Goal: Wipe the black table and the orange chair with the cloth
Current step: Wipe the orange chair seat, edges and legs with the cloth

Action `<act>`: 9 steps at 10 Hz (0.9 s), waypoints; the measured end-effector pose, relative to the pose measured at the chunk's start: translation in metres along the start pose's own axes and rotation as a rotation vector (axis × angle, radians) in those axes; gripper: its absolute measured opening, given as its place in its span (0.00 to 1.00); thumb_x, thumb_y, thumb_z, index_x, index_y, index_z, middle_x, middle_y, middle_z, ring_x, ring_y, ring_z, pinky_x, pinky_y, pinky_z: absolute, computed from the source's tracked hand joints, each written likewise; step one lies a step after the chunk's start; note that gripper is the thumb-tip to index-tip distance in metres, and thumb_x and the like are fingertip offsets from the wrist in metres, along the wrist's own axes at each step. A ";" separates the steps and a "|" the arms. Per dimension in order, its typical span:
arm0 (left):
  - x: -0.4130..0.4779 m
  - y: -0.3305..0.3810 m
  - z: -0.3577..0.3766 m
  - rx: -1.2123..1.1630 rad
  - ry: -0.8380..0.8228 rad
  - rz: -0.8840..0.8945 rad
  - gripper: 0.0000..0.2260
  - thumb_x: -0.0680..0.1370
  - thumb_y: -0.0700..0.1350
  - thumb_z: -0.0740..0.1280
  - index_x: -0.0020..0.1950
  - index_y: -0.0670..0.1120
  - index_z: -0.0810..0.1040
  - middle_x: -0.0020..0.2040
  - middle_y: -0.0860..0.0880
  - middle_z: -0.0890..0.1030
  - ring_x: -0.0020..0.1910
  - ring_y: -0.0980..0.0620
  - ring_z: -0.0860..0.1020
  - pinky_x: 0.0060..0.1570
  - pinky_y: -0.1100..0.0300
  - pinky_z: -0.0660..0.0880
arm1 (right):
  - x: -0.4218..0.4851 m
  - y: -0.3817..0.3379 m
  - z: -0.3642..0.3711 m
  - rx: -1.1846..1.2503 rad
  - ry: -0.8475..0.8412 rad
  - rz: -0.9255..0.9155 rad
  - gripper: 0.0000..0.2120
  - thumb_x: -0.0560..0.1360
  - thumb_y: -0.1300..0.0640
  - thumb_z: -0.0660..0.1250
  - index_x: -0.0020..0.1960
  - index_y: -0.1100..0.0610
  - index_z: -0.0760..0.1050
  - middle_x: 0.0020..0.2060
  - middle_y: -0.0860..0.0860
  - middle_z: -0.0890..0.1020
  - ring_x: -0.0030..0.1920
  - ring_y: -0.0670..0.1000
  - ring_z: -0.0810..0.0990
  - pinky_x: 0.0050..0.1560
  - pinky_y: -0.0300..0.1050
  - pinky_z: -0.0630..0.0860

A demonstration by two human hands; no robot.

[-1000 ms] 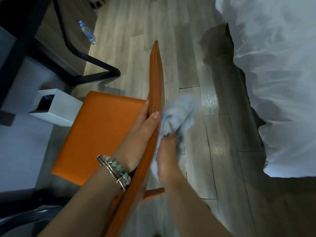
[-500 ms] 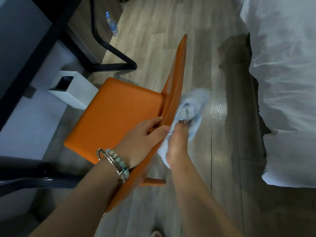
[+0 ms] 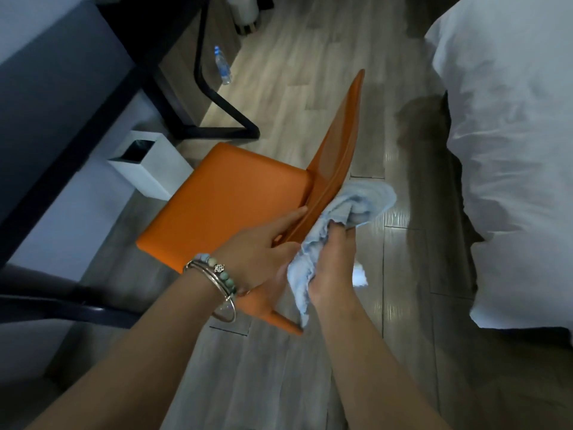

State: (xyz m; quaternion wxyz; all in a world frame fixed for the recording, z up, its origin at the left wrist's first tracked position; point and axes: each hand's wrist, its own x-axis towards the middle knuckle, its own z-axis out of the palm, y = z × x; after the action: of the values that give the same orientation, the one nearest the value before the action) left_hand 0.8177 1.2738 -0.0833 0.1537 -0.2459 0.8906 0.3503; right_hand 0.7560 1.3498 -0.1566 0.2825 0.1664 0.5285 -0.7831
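The orange chair (image 3: 229, 197) stands below me on the wood floor, its thin backrest seen edge-on and running up to the right. My left hand (image 3: 263, 246), with bracelets on the wrist, grips the near end of the backrest, fingers on the seat side. My right hand (image 3: 333, 262) holds the light blue cloth (image 3: 350, 206) bunched against the rear face of the backrest. The black table (image 3: 93, 97) fills the upper left, its leg frame reaching down to the floor.
A white square bin (image 3: 155, 169) stands between the table and the chair. A plastic water bottle (image 3: 222, 65) lies on the floor beyond the table legs. A bed with white bedding (image 3: 511, 135) takes up the right side. A dark chair arm (image 3: 62, 305) crosses the lower left.
The view has swung so the chair sits further right and lower. My left hand slid nearer along the backrest edge, and the cloth hand moved with it on the rear face.
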 end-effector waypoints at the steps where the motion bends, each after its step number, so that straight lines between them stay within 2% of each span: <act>1: -0.022 -0.019 0.010 -0.057 0.138 0.130 0.20 0.77 0.54 0.63 0.63 0.71 0.60 0.65 0.63 0.72 0.60 0.64 0.72 0.56 0.70 0.67 | -0.002 0.006 -0.006 -0.045 -0.096 -0.135 0.06 0.79 0.53 0.60 0.45 0.46 0.73 0.40 0.46 0.78 0.45 0.47 0.79 0.49 0.43 0.74; 2: -0.032 -0.043 0.034 -0.287 0.386 0.241 0.17 0.67 0.62 0.61 0.55 0.71 0.69 0.53 0.76 0.74 0.55 0.74 0.72 0.54 0.77 0.68 | 0.005 0.018 -0.005 -0.028 -0.125 -0.216 0.10 0.79 0.53 0.59 0.42 0.45 0.75 0.37 0.44 0.79 0.42 0.44 0.79 0.46 0.41 0.71; 3: -0.026 -0.059 0.059 -0.475 0.568 0.344 0.17 0.68 0.65 0.62 0.55 0.63 0.73 0.51 0.75 0.75 0.54 0.73 0.73 0.51 0.78 0.68 | 0.031 0.055 -0.008 -0.053 -0.111 -0.214 0.10 0.81 0.52 0.55 0.48 0.53 0.73 0.44 0.56 0.76 0.44 0.53 0.77 0.47 0.47 0.73; 4: -0.017 -0.068 0.076 -0.580 0.682 0.438 0.18 0.70 0.67 0.60 0.53 0.61 0.76 0.49 0.72 0.78 0.53 0.71 0.75 0.52 0.75 0.70 | 0.065 0.098 -0.015 -0.126 -0.109 -0.173 0.10 0.81 0.50 0.53 0.56 0.51 0.71 0.57 0.56 0.77 0.59 0.56 0.76 0.64 0.53 0.69; 5: -0.011 -0.073 0.084 -0.691 0.779 0.402 0.11 0.68 0.62 0.59 0.40 0.66 0.81 0.42 0.65 0.82 0.47 0.65 0.79 0.54 0.58 0.74 | 0.098 0.132 -0.020 -0.142 -0.116 -0.164 0.12 0.82 0.51 0.52 0.58 0.55 0.69 0.57 0.58 0.77 0.58 0.57 0.75 0.63 0.53 0.70; 6: -0.009 -0.076 0.090 -0.669 0.815 0.525 0.13 0.72 0.59 0.58 0.44 0.64 0.83 0.47 0.58 0.84 0.52 0.59 0.80 0.58 0.53 0.74 | 0.139 0.173 -0.025 -0.230 -0.116 -0.100 0.17 0.81 0.48 0.53 0.53 0.60 0.72 0.45 0.61 0.79 0.48 0.58 0.78 0.55 0.52 0.74; 7: -0.008 -0.079 0.098 -0.624 0.887 0.623 0.17 0.77 0.56 0.59 0.32 0.61 0.81 0.31 0.60 0.80 0.32 0.64 0.78 0.36 0.67 0.73 | 0.151 0.190 -0.035 -0.260 -0.200 -0.095 0.15 0.82 0.50 0.54 0.56 0.59 0.73 0.38 0.50 0.75 0.38 0.49 0.75 0.51 0.50 0.76; 8: -0.002 -0.084 0.106 -0.557 0.998 0.711 0.20 0.78 0.53 0.59 0.25 0.57 0.73 0.24 0.59 0.67 0.25 0.61 0.65 0.30 0.63 0.64 | 0.156 0.174 -0.035 -0.172 -0.214 -0.334 0.12 0.81 0.53 0.57 0.53 0.60 0.75 0.36 0.49 0.75 0.41 0.53 0.76 0.43 0.44 0.71; 9: 0.007 -0.092 0.109 -0.521 1.102 0.768 0.17 0.77 0.55 0.58 0.27 0.55 0.68 0.28 0.57 0.64 0.29 0.56 0.62 0.32 0.53 0.60 | 0.155 0.140 -0.028 0.017 -0.241 -0.715 0.08 0.72 0.47 0.59 0.45 0.50 0.73 0.46 0.56 0.79 0.50 0.54 0.78 0.51 0.47 0.73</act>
State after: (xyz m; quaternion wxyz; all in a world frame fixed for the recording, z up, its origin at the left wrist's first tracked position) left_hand 0.8730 1.2893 -0.2136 -0.5158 -0.0850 0.7498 0.4056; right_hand 0.7193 1.2951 -0.3569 0.0501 -0.1195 0.5096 -0.8506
